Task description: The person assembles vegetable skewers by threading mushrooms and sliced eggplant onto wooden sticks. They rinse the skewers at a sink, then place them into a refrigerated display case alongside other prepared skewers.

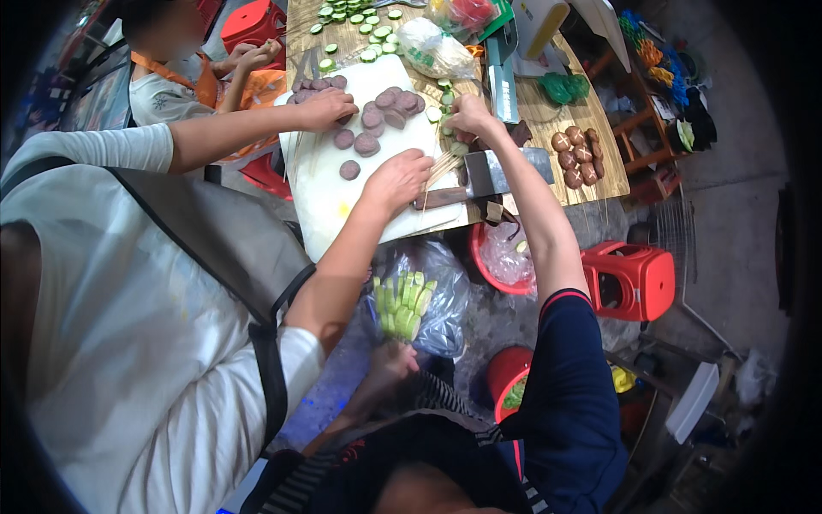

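Note:
Low before me, my left hand (395, 361), somewhat blurred, grips a bunch of pale green vegetable pieces (403, 305), apparently on sticks. A clear plastic bag (446, 302) lies around and behind them. My right hand (472, 117) is stretched out over the wooden table, its fingers bent down beside a row of green-rimmed vegetable slices (447, 99). Whether it holds one is hidden by the fingers. Under my right forearm lies a cleaver (485, 175) with a wooden handle, next to loose bamboo skewers (443, 168).
A co-worker's hands (398, 183) work at a white cutting board (321, 199) with purplish round slices (367, 144). Skewered mushrooms (581, 154) lie at the table's right. A red basin (478, 257), red bucket (504, 372) and red stool (632, 279) stand below. Another person sits far left.

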